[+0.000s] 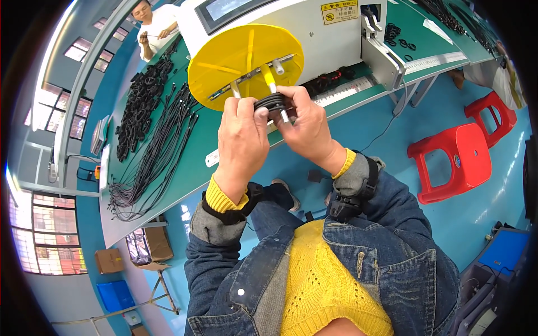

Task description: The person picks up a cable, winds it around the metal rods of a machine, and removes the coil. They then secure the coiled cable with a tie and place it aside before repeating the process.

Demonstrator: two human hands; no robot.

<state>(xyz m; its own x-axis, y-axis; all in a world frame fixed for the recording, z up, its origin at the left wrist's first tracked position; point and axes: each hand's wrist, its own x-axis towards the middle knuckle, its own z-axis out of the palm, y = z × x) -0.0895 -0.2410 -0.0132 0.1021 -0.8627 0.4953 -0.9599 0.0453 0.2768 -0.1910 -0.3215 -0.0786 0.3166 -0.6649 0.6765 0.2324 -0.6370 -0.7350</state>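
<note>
Both my hands are closed around a small coil of black cable (271, 103) in front of the winding machine. My left hand (243, 134) pinches the coil's left side between thumb and fingers. From the other side my right hand (307, 124) grips it, and a pale metallic tip (284, 116) sticks out below the coil. Just above stands the machine's round yellow disc (224, 53), with a yellow-sleeved post (267, 75) reaching down to the coil. Whether the coil still sits around that post, I cannot tell.
On the green table (168, 182), long black cables (154, 154) lie left, beside a pile of coiled cables (140, 101). The white machine body (336, 47) stands ahead. Red stools (457, 159) are at right. Across the table, a person (157, 25) holds something thin.
</note>
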